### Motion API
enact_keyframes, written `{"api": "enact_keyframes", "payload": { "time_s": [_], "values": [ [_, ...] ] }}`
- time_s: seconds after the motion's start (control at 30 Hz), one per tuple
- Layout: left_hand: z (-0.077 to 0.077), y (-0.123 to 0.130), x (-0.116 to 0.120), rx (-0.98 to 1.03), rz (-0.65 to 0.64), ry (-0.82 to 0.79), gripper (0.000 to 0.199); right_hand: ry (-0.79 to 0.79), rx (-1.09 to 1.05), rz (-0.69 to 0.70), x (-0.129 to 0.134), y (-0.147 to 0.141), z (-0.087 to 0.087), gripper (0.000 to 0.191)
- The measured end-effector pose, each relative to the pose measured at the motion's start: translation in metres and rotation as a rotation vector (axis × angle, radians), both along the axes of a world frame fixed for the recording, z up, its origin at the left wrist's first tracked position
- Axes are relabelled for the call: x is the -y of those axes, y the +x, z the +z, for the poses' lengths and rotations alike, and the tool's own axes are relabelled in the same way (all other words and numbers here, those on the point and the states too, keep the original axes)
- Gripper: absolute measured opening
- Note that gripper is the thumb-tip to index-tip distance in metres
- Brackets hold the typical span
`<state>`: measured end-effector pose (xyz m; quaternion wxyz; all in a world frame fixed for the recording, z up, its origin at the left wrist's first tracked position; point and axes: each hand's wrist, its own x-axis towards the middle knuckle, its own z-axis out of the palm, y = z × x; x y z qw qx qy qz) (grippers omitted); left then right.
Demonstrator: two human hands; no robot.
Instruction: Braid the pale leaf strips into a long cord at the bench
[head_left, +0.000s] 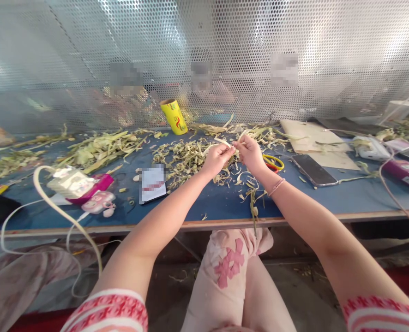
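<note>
Above the heap of pale green plant scraps [180, 159] on the blue table, my two hands meet almost fingertip to fingertip. My left hand [218, 157] is closed in a pinch on a thin, pale plant strip [221, 143]. My right hand [249, 151] pinches close beside it, also on thin pale plant material, part of which sticks up past the fingers. Whether both hold one piece I cannot tell. Small curled peelings [241, 177] lie below the hands. Yellow and red rings [275, 162] rest just right of my right wrist.
A yellow tube [174, 117] leans near the perforated metal panel [242, 46]. Longer stalks [100, 150] lie left. A lit phone [152, 185] and a cabled white-and-magenta device [81, 185] are at front left. Right are a dark phone [314, 169], cardboard [308, 138] and another magenta device [407, 173].
</note>
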<state>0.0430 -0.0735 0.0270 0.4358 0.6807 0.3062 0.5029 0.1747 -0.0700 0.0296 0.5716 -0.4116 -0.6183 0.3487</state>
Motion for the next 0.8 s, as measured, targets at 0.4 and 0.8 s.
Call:
{"api": "enact_keyframes", "payload": {
  "time_s": [0.4, 0.8],
  "values": [
    [-0.005, 0.003, -0.004, 0.018, 0.107, 0.038, 0.032, 0.058, 0.008, 0.057, 0.001, 0.005, -0.001, 0.032],
    [-0.003, 0.01, 0.002, 0.265, 0.088, -0.106, 0.03, 0.119, 0.066, 0.02, 0.012, -0.002, 0.003, 0.026]
  ]
}}
